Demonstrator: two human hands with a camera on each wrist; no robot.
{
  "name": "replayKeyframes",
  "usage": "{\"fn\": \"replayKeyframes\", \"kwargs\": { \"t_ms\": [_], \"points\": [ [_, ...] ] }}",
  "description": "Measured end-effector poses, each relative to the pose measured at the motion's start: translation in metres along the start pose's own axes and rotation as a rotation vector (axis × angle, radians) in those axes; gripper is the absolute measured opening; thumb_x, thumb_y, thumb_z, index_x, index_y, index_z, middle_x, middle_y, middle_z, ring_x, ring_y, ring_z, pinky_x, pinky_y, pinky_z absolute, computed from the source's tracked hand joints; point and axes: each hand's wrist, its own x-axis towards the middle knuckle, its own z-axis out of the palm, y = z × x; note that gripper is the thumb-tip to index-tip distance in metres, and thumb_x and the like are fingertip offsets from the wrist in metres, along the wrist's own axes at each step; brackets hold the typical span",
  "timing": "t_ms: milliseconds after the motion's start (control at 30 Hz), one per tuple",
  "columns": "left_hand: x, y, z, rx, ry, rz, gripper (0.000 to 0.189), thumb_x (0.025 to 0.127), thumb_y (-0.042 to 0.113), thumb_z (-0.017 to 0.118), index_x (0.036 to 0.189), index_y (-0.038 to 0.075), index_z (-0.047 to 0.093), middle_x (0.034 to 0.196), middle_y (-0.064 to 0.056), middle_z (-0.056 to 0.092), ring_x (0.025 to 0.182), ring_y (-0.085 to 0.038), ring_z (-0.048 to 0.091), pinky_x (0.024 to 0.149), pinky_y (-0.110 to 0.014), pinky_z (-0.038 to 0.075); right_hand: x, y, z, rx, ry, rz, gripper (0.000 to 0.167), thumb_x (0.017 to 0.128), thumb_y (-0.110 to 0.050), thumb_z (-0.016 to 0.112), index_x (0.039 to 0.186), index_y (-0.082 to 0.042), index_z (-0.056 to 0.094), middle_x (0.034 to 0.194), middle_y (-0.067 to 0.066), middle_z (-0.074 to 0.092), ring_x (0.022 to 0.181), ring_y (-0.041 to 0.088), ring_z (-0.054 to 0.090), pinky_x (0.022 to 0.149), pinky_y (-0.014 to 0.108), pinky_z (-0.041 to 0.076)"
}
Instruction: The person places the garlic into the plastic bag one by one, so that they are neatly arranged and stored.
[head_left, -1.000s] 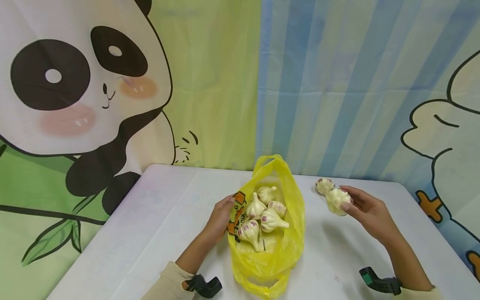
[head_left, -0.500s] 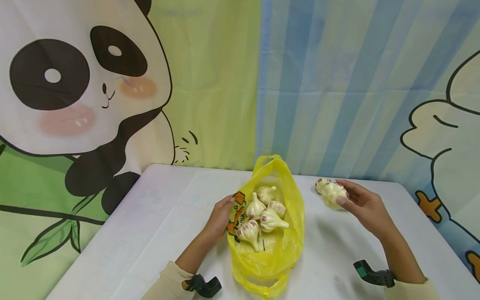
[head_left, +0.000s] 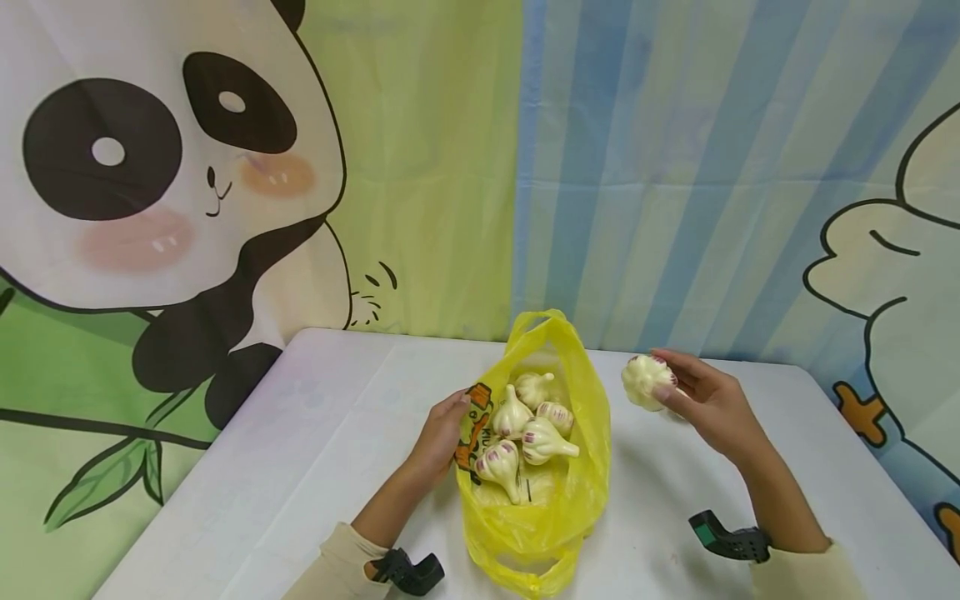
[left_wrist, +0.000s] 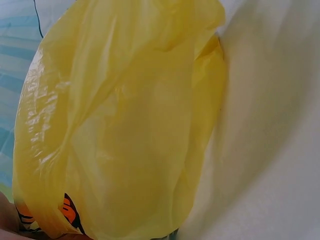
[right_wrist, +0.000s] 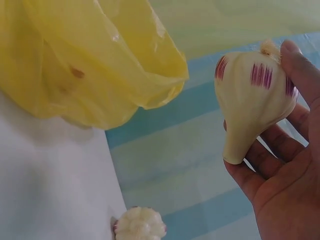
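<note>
A yellow plastic bag lies on the table, its mouth facing me, with several garlic bulbs inside. My left hand grips the bag's left edge beside an orange and black print; in the left wrist view the bag hides most of that hand. To the right of the bag, my right hand holds a garlic bulb above the table. In the right wrist view the held bulb shows purple streaks, with thumb and fingers around it. Another garlic bulb rests on the table, mostly hidden in the head view.
The white table ends at the back against a printed curtain with stripes and a panda. A dark band with a camera is on the right wrist, and another is on the left.
My right hand has carried its garlic bulb leftward and slightly farther back, so it now covers the bulb on the table in the head view. The left hand and bag stay put.
</note>
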Motion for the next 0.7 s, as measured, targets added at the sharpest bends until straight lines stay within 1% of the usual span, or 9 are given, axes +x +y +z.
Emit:
{"fn": "replayKeyframes", "kwargs": {
  "t_ms": [100, 167, 367, 433, 567, 700],
  "points": [
    [0.0, 0.0, 0.0, -0.003, -0.005, 0.006, 0.048, 0.107, 0.03, 0.033, 0.142, -0.001, 0.044, 0.119, -0.023, 0.056, 0.108, -0.038, 0.054, 0.093, -0.05, 0.045, 0.002, 0.0, 0.002, -0.008, -0.024, 0.001, 0.048, 0.094, -0.005, 0.064, 0.139, 0.0, 0.05, 0.124, -0.006, 0.057, 0.108, -0.001, 0.057, 0.078, 0.019, 0.052],
    [-0.001, 0.001, -0.001, -0.004, -0.006, 0.008, 0.048, 0.107, 0.03, 0.033, 0.142, -0.001, 0.044, 0.12, -0.024, 0.056, 0.109, -0.039, 0.054, 0.094, -0.05, 0.045, 0.004, 0.0, 0.003, -0.038, -0.034, 0.003, 0.048, 0.094, -0.007, 0.065, 0.139, -0.001, 0.051, 0.124, -0.001, 0.057, 0.108, -0.003, 0.056, 0.079, 0.018, 0.052],
    [-0.001, 0.001, -0.001, -0.005, -0.011, 0.02, 0.049, 0.107, 0.03, 0.034, 0.144, -0.001, 0.042, 0.124, -0.025, 0.055, 0.11, -0.037, 0.055, 0.094, -0.048, 0.046, 0.012, -0.003, -0.001, -0.089, -0.069, -0.02, 0.048, 0.095, -0.009, 0.064, 0.14, 0.0, 0.05, 0.125, 0.015, 0.057, 0.111, -0.006, 0.052, 0.082, 0.015, 0.049],
    [-0.002, 0.001, -0.001, -0.004, -0.016, 0.022, 0.049, 0.107, 0.03, 0.034, 0.144, -0.001, 0.041, 0.125, -0.025, 0.054, 0.11, -0.036, 0.055, 0.094, -0.048, 0.046, 0.015, -0.005, -0.002, -0.09, -0.073, -0.028, 0.048, 0.095, -0.009, 0.064, 0.14, 0.0, 0.049, 0.126, 0.016, 0.057, 0.112, -0.006, 0.052, 0.083, 0.015, 0.048],
    [-0.002, 0.001, -0.001, -0.001, -0.016, 0.014, 0.049, 0.107, 0.031, 0.035, 0.144, 0.0, 0.042, 0.123, -0.025, 0.054, 0.108, -0.036, 0.055, 0.093, -0.049, 0.047, 0.021, -0.011, -0.002, -0.082, -0.069, -0.038, 0.048, 0.095, -0.009, 0.064, 0.14, -0.002, 0.05, 0.126, 0.015, 0.057, 0.112, -0.004, 0.053, 0.086, 0.014, 0.047],
    [-0.001, 0.001, 0.0, 0.002, -0.012, 0.015, 0.049, 0.107, 0.031, 0.035, 0.144, 0.0, 0.043, 0.124, -0.025, 0.054, 0.11, -0.037, 0.055, 0.094, -0.049, 0.046, 0.026, -0.016, 0.001, -0.068, -0.08, -0.051, 0.047, 0.095, -0.009, 0.064, 0.139, -0.002, 0.051, 0.124, 0.015, 0.058, 0.11, -0.001, 0.055, 0.086, 0.015, 0.047]
  ]
}}
